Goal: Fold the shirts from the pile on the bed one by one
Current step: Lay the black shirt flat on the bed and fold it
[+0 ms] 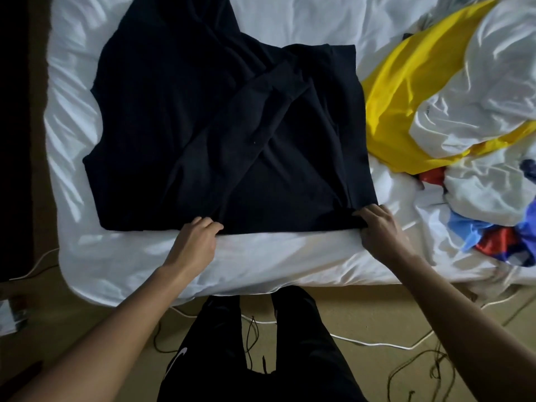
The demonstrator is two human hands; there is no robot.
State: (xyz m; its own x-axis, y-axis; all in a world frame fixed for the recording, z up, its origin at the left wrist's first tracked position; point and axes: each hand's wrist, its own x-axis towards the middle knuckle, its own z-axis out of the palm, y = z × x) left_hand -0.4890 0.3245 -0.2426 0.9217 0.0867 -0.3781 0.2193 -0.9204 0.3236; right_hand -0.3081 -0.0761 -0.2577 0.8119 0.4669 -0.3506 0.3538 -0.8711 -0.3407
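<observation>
A black shirt lies spread on the white bed, its right side and a sleeve folded inward; the left hand pinches the near hem at its middle; the right hand grips the hem's right corner; the pile of yellow, white and blue clothes sits to the right.

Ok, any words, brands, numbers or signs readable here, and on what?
No legible words or numbers.
Black trousers: a white swoosh-like mark, no lettering.
Black shirt: no print shows.
Dark blue print on a white garment in the pile: cut off, unreadable.
</observation>
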